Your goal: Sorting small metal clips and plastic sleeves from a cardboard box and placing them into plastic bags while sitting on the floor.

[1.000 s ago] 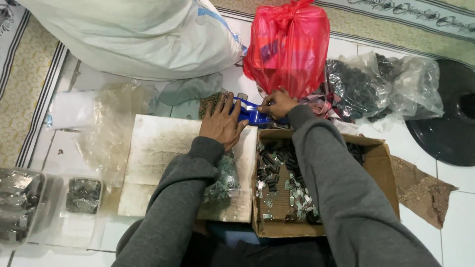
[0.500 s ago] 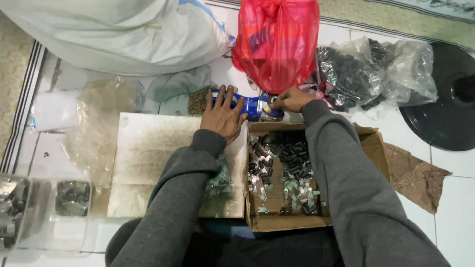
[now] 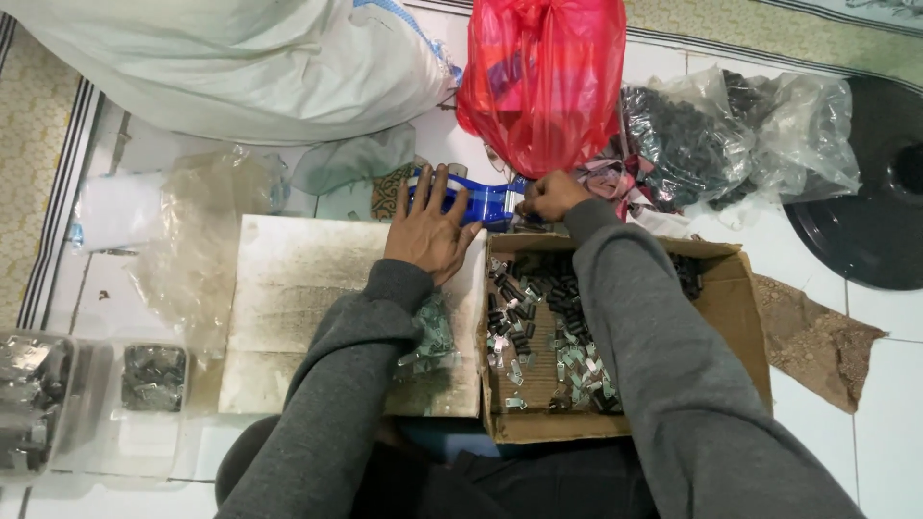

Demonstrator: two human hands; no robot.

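Observation:
My left hand (image 3: 429, 227) lies flat with spread fingers on a blue device (image 3: 486, 201) at the far edge of a pale board (image 3: 298, 308). My right hand (image 3: 549, 194) is closed on the right end of the same blue device, just behind an open cardboard box (image 3: 731, 298). The box holds several small dark and silvery metal parts (image 3: 538, 332). A small clear bag of parts (image 3: 435, 332) lies under my left forearm.
A red plastic bag (image 3: 543, 77) stands behind the hands, a large white sack (image 3: 240, 58) to its left. Clear bags of dark parts (image 3: 711, 144) lie at the right, next to a black round disc (image 3: 880, 187). Clear containers with metal parts (image 3: 144, 380) sit at left.
The view has shifted slightly. Both hands stay on the blue device; the left hand's fingers have spread flatter over it.

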